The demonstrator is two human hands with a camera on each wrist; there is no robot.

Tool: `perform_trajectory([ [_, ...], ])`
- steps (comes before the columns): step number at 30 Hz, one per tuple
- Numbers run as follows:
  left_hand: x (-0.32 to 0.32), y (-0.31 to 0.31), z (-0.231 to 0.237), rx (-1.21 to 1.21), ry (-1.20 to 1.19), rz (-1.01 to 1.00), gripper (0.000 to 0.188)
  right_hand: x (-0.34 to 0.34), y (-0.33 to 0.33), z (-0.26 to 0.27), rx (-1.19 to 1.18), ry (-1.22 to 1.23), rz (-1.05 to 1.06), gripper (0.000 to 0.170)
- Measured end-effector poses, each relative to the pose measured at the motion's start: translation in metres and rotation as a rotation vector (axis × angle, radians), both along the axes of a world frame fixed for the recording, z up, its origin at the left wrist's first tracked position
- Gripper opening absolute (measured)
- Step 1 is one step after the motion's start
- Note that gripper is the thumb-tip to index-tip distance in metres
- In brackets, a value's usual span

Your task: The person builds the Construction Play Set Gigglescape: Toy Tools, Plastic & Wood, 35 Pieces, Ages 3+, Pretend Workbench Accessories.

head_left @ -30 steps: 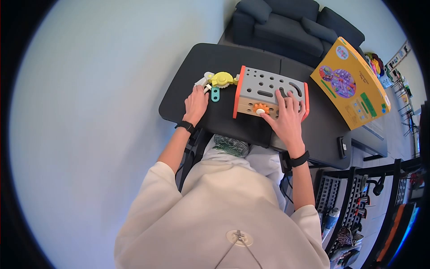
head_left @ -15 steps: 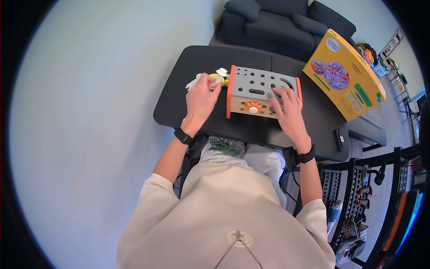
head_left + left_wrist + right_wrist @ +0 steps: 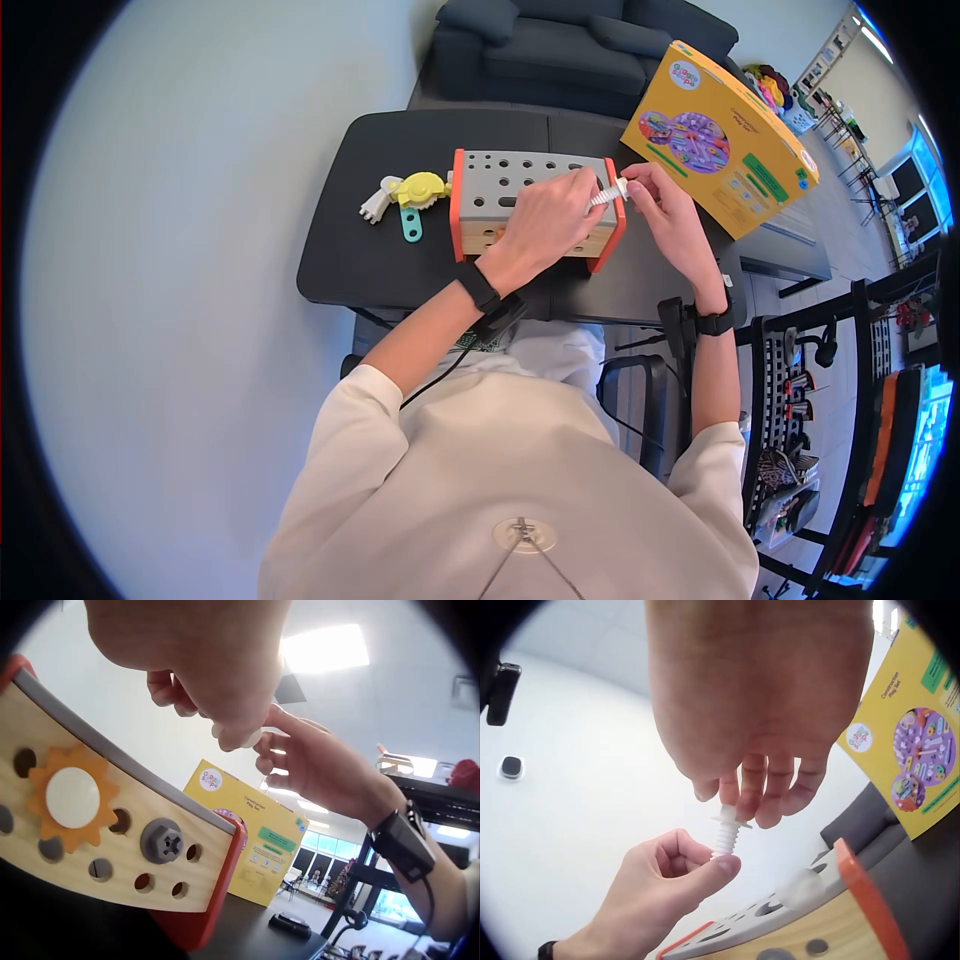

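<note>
A white threaded toy bolt (image 3: 726, 838) is held in the air between both hands, over the right end of a wooden toy workbench (image 3: 487, 185). My left hand (image 3: 550, 220) pinches its threaded end between thumb and finger. At the flanged head, the fingertips of my right hand (image 3: 672, 215) pinch the bolt from the other side. The workbench has a grey holed top and red ends. On its wooden side sit an orange gear (image 3: 75, 838) with a white cap and a grey bolt (image 3: 161, 841).
Left of the workbench lie a yellow toothed piece (image 3: 420, 188), a white piece (image 3: 376, 206) and a teal holed strip (image 3: 411, 225) on the black table (image 3: 345, 250). A yellow toy box (image 3: 720, 185) stands behind at right. Farther back is a dark sofa (image 3: 560, 65).
My left hand has picked up the white bolt from the table's left side and carried it right, across the workbench. My right hand has left the workbench and taken hold of the bolt's head.
</note>
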State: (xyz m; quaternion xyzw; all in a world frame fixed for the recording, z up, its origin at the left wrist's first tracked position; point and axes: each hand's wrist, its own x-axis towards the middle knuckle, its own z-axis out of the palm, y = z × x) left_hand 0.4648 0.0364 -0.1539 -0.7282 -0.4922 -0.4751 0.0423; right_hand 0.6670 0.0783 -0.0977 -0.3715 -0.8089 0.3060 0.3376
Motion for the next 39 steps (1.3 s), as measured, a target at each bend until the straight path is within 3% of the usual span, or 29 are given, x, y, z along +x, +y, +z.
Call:
perform_trajectory([
  [8,0.005,0.021,-0.009,-0.210,-0.080,-0.115,0.025,0.010,0.018,0.000,0.008,-0.133,0.037,0.020],
  [11,-0.005,0.025,-0.007,-0.287,-0.067,-0.255,0.031,0.004,0.019,0.003,0.049,-0.196,0.071,0.018],
  [16,-0.018,0.043,-0.015,-0.509,-0.329,-0.417,0.051,0.003,0.023,0.000,0.179,-0.348,0.113,0.018],
  [20,-0.026,0.038,-0.006,-0.639,-0.484,-0.469,0.052,0.003,0.020,0.006,0.333,-0.471,0.152,0.022],
  [30,-0.015,0.030,-0.009,-0.557,-0.271,-0.409,0.053,-0.003,0.019,0.013,0.428,-0.442,0.233,0.023],
  [39,-0.015,0.030,-0.011,-0.540,-0.260,-0.395,0.052,-0.003,0.027,0.009,0.414,-0.387,0.284,0.019],
])
